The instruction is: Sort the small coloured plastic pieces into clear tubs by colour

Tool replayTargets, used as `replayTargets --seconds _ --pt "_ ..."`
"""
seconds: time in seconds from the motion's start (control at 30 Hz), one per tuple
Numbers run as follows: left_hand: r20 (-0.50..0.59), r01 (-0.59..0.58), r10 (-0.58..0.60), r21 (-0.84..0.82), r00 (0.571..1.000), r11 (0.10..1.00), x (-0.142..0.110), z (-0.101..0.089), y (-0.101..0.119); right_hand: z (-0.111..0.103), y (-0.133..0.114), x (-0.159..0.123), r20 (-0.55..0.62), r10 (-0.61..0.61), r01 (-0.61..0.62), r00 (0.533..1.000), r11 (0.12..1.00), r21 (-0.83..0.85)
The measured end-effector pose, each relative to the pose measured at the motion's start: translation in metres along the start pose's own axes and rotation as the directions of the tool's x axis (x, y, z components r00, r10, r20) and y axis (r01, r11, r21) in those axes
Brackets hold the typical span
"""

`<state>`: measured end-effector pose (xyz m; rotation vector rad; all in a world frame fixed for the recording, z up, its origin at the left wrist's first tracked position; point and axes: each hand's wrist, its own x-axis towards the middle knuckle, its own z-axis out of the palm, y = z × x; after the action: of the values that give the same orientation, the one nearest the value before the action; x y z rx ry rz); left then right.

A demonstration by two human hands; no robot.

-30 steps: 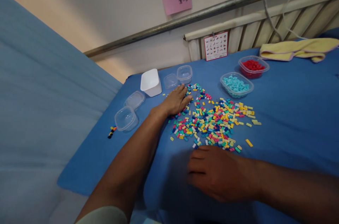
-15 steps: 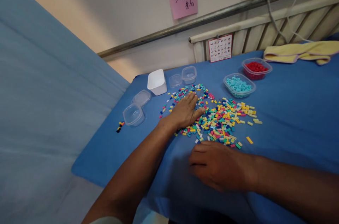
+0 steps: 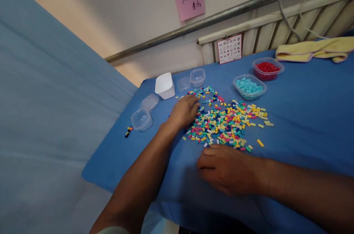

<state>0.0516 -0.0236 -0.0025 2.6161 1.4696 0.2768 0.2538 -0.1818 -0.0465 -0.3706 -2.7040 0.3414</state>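
Bricks [image 3: 225, 124] lie with long axes every which way, left hand [image 3: 184, 110] and right hand [image 3: 229, 169] half curled, any hold hidden.

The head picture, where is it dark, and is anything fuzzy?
Head view: a dark shadow lies on the blue cloth beside the right hand, which looks dimmer than the left hand; head view: the small bricks look soft, their fine details hard to make out.
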Motion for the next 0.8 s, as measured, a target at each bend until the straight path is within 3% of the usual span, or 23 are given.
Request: replayTargets --seconds 0.1,0.17,0.4,0.67,0.8 --pt "-0.025 0.240 -0.238 0.096 0.971 0.966 0.021 -0.013 -0.028 0.001 0.001 0.000 -0.003 -0.005 0.005 1.000 1.000 0.009" --pt "-0.016 0.291 -0.291 0.112 0.957 0.950 0.030 -0.016 -0.040 0.002 0.001 0.000 -0.011 -0.007 0.007 1.000 1.000 0.014" --pt "-0.100 0.308 -0.300 0.079 0.949 0.948 0.031 0.006 -0.048 -0.002 0.001 0.001 -0.030 -0.017 0.018 0.999 0.999 0.026" --pt "-0.121 0.375 -0.361 0.129 0.925 0.918 0.020 0.000 -0.058 -0.004 0.000 0.002 -0.023 -0.014 0.014 1.000 0.999 0.032" --pt "-0.093 0.269 -0.259 0.115 0.961 0.956 0.021 0.001 -0.056 -0.003 0.000 0.002 -0.002 -0.001 0.001 1.000 0.999 0.052"
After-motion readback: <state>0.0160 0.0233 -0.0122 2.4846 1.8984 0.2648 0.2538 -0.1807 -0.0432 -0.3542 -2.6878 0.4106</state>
